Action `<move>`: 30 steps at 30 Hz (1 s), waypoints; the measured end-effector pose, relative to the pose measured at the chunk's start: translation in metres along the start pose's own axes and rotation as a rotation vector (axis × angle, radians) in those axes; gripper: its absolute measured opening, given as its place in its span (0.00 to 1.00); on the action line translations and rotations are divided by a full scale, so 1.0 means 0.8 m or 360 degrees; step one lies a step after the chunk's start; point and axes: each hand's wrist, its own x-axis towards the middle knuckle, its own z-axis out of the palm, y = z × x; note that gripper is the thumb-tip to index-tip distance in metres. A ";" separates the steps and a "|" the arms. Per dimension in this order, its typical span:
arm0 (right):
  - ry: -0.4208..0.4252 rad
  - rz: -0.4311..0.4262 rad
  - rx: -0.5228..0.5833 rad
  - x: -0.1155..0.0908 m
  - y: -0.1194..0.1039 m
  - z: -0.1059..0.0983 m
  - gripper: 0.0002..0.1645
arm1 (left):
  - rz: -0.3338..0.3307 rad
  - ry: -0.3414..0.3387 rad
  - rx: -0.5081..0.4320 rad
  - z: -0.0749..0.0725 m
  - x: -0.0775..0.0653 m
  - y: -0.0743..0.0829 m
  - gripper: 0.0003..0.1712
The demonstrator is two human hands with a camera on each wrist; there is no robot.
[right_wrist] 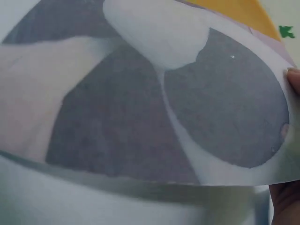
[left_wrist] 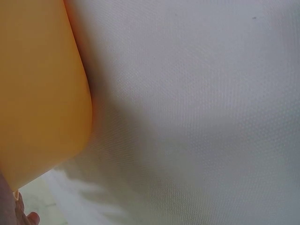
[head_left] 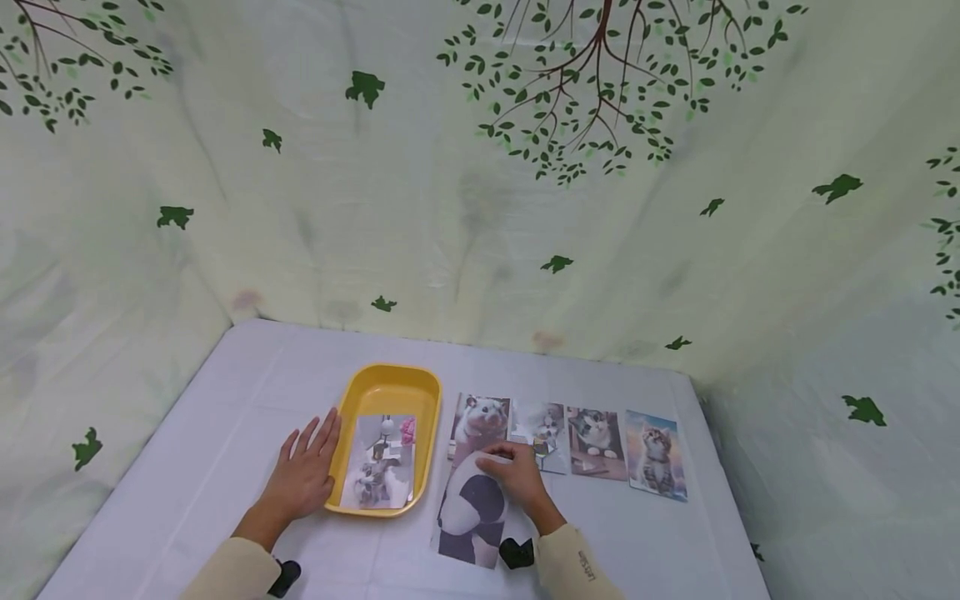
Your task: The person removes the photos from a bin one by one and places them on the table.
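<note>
Room: we see fabric-like walls (head_left: 450, 208) at back & both sides, pale green-white, w/ printed branches (head_left: 602, 29) up top & dark green patches (head_left: 365, 89); some creases & faint stains.
Table: white cover (head_left: 675, 542), looks flat, fine weave in L wrist view. We judge thin cards could slide on it, or be hard to pick up where they lie flush.
Yellow tray: long, shallow (head_left: 388, 393), on table, L of the card row. Could skid or tip, we think, if the L hand bears down on that one side.
L hand: fingers straight (head_left: 303, 475), resting on tray's L rim; no grip that we can make out.
R hand: thumb & fingers (head_left: 521, 479) pinch the panda-like card near its upper edge.
Panda-like card: held (head_left: 468, 508), btwn tray & row, overlapping hamster card in head view; contact unclear. Shadow under its edge in R wrist view, so prob. raised. Might bend or slip b/c the pinch is at one edge; could drag the hamster card if moved too low.
Hamster card: row's L end (head_left: 482, 417), partly hidden.
Tray card: near end of tray (head_left: 378, 467); might shift if tray jerks.
Other row cards: three (head_left: 553, 433) (head_left: 597, 442) (head_left: 657, 454), side by side.
</note>
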 end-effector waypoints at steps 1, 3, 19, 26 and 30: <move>-0.0016 -0.0016 -0.0045 -0.001 0.003 0.004 0.11 | -0.0001 -0.0002 0.0002 -0.001 0.000 0.000 0.46; -0.0025 -0.0065 -0.0141 -0.002 0.009 0.009 0.10 | 0.0000 -0.0001 0.0007 -0.001 -0.001 0.000 0.46; 0.0044 -0.0307 -0.0444 -0.012 0.007 0.031 0.08 | 0.0008 0.0008 0.0002 -0.002 -0.001 0.000 0.45; 0.0236 -0.0440 -0.0481 -0.019 0.010 0.034 0.07 | 0.0000 0.0001 0.0002 -0.002 0.000 0.001 0.45; 0.0334 -0.0577 -0.0458 -0.019 0.015 0.032 0.07 | -0.0004 -0.0001 0.0006 -0.002 -0.001 0.002 0.45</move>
